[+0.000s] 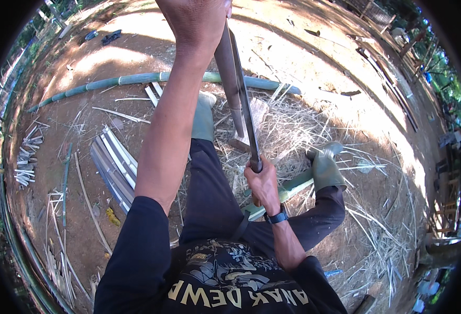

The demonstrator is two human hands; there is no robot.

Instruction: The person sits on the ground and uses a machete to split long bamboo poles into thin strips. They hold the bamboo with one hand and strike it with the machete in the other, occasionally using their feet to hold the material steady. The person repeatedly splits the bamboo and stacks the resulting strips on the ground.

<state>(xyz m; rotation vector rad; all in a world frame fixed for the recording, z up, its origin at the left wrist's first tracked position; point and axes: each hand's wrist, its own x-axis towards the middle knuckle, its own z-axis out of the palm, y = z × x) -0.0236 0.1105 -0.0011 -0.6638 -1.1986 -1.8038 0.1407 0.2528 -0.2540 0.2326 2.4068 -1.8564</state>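
Note:
My left hand (196,21) is raised at the top edge, its fingers partly cut off by the frame, closed round the upper end of a long grey-brown bamboo slat (228,73). The slat's lower end comes down over a wooden block (258,112). Low in the middle, my right hand (263,184) grips a machete (244,94) by its handle. The dark blade points up and away, alongside the slat, overlapping it near my left hand; whether they touch there I cannot tell.
A green bamboo pole (136,79) lies across the ground beyond my boots. Split slats (116,162) are stacked at the left, with short cut pieces (26,165) farther out. Shavings (298,131) surround the block. A green bamboo length (293,187) lies by my right boot (327,170).

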